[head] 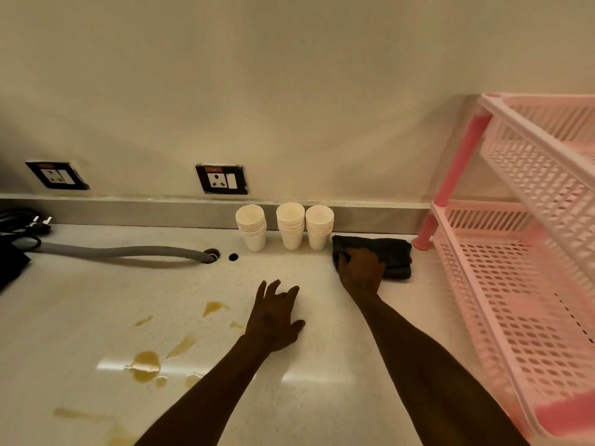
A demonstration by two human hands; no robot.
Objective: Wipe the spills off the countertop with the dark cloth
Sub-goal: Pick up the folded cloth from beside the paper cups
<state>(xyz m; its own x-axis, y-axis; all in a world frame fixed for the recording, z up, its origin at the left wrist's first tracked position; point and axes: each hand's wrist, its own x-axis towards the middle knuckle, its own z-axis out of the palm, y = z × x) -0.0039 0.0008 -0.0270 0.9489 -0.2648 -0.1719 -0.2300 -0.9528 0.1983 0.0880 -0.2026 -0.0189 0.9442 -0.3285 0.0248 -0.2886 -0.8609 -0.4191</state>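
Warm dim light, glare streaks on countertop (322, 365), edges warped.

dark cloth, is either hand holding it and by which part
The right hand rests on the dark cloth's left end; a closed grip cannot be told. The left hand holds nothing.

Paper cup stacks (287, 225), pink rack (521, 252), grey hose (128, 252).

Glossy countertop (322, 365), matt dark cloth (394, 255)
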